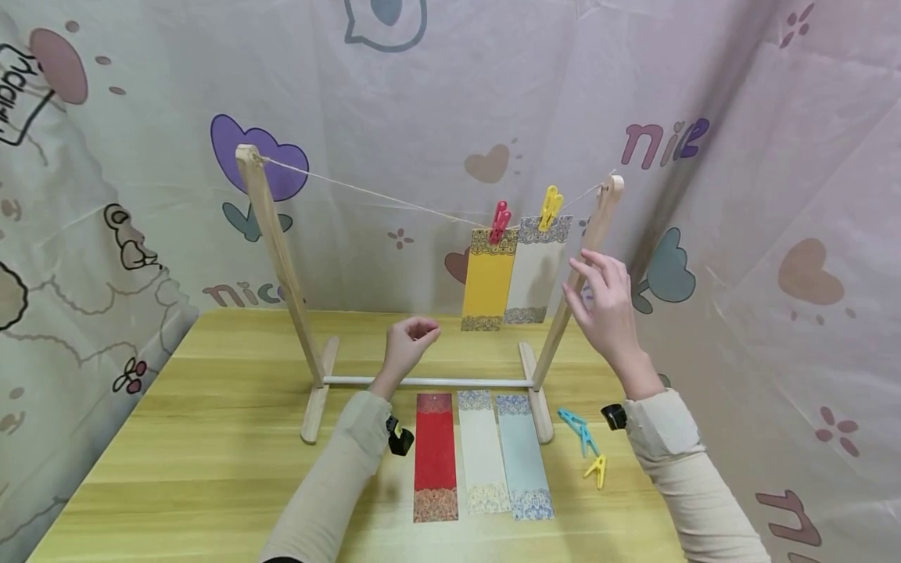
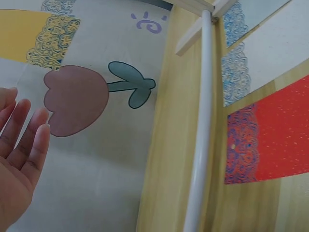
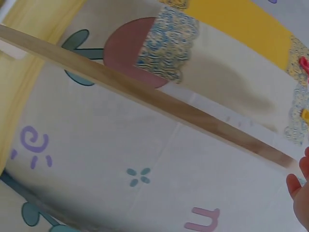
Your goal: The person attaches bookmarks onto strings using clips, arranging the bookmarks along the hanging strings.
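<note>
My right hand (image 1: 607, 313) is raised in front of the right wooden post (image 1: 598, 227), fingers loosely bent and holding nothing. Over the white crossbar (image 1: 429, 381), my left hand (image 1: 408, 346) hangs with fingers relaxed; the left wrist view shows nothing in it. A yellow paper strip (image 1: 487, 281) with a lace-patterned border hangs from the string (image 1: 373, 192) under a red clothespin (image 1: 500, 222). Beside it, nearer the right post, a yellow clothespin (image 1: 551, 208) holds a white strip (image 1: 536, 274), its edge close to my right fingertips in the head view.
On the wooden table (image 1: 176, 469) lie a red strip (image 1: 436, 446), a cream strip (image 1: 482, 450) and a light blue strip (image 1: 523, 450). To their right are blue clothespins (image 1: 580, 430) and a yellow clothespin (image 1: 597, 472). The left post (image 1: 273, 234) holds the string's other end.
</note>
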Available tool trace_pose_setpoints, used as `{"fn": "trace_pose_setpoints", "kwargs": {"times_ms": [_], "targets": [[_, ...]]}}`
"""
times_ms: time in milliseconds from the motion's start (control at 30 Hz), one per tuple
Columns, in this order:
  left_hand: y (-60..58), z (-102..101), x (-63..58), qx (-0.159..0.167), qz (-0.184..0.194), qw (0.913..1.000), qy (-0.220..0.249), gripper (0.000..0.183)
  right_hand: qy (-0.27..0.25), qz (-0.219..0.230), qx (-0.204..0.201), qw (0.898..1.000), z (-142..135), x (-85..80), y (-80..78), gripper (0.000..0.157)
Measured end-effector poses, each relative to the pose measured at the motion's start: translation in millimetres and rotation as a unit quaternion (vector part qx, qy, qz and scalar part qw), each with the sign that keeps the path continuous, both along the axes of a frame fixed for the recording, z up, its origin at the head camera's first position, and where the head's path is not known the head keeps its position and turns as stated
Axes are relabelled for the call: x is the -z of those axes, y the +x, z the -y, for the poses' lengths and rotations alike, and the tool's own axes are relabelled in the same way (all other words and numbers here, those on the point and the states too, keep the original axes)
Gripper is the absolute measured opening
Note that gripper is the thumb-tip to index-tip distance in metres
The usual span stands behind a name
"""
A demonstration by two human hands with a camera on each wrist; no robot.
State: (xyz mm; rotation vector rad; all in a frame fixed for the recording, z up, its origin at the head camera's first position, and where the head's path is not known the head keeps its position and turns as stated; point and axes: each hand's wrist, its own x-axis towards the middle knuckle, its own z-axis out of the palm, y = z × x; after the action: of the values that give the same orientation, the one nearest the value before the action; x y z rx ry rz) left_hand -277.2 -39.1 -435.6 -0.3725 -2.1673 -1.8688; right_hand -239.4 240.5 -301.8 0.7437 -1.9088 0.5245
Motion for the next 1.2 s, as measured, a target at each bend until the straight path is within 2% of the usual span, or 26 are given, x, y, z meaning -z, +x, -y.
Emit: {"fn": "trace_pose_setpoints", "kwargs": {"times_ms": [433,633,700,967,1200], "targets": [[8.9,0.6,18.2,0.002,0.018,0.9998,0.009,0.01,-0.014,0.034,0.027,0.999,-12.7,32.1,2.8,0.033],[11.1,2.8,28.1,-0.016,-0.037,0.9992,-0.002,0.008,-0.022,0.044,0.023,0.999,-15.5,40.5,5.6,0.032],[12.3,3.4,29.3,-0.016,-0.043,0.9989,-0.003,0.01,-0.025,0.046,0.021,0.998,-16.3,43.2,6.2,0.032],[17.8,2.2,31.4,-0.027,0.021,0.9992,-0.018,0.012,-0.039,0.057,0.028,0.997,-20.3,56.8,9.1,0.031],[20.0,2.9,39.1,-0.019,0.041,0.9986,-0.026,0.01,-0.045,0.058,0.031,0.997,-26.0,71.9,11.9,0.032]]}}
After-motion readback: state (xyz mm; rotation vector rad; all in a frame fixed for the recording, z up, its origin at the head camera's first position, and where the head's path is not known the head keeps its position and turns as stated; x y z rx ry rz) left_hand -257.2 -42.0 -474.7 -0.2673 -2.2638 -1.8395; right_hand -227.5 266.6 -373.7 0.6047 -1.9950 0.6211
